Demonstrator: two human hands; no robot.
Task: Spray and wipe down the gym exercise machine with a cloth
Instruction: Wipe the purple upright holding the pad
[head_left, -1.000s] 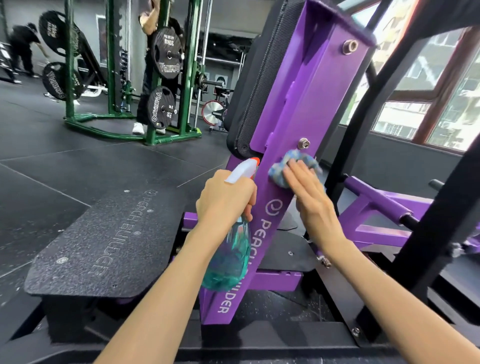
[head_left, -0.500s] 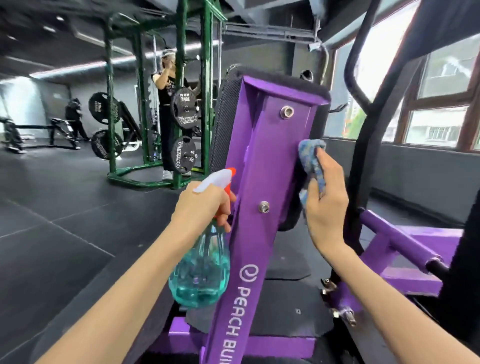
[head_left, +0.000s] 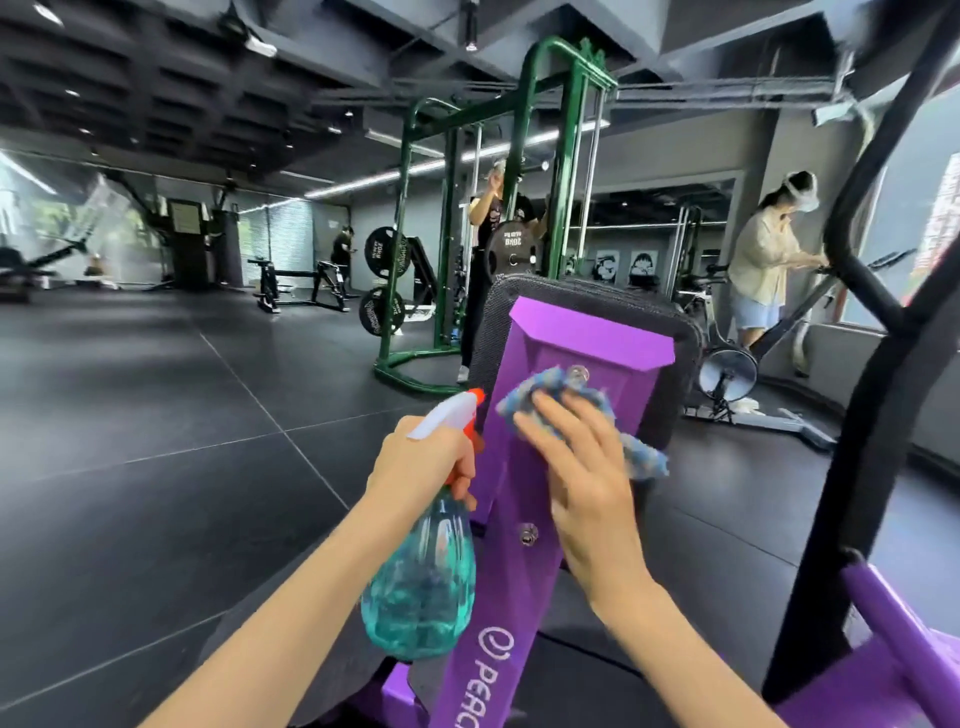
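Gripping spray bottle (head_left: 421, 587) in left hand (head_left: 415, 462) at 9 o'clock of purple post (head_left: 506, 493), pressing cloth (head_left: 545, 384) with flat right hand (head_left: 582, 478) against post's 12 o'clock end; judged mid-wipe, lower post and black pad (head_left: 683, 384) outstanding.

My left hand (head_left: 422, 464) is curled round the neck of a translucent teal plastic spray bottle (head_left: 421, 587), with the forearm reaching up from the lower left. My right hand (head_left: 584, 467) lies flat, its fingers straight and slightly spread. It presses a crumpled blue cloth (head_left: 545, 382) against the purple metal machine upright (head_left: 498, 519).
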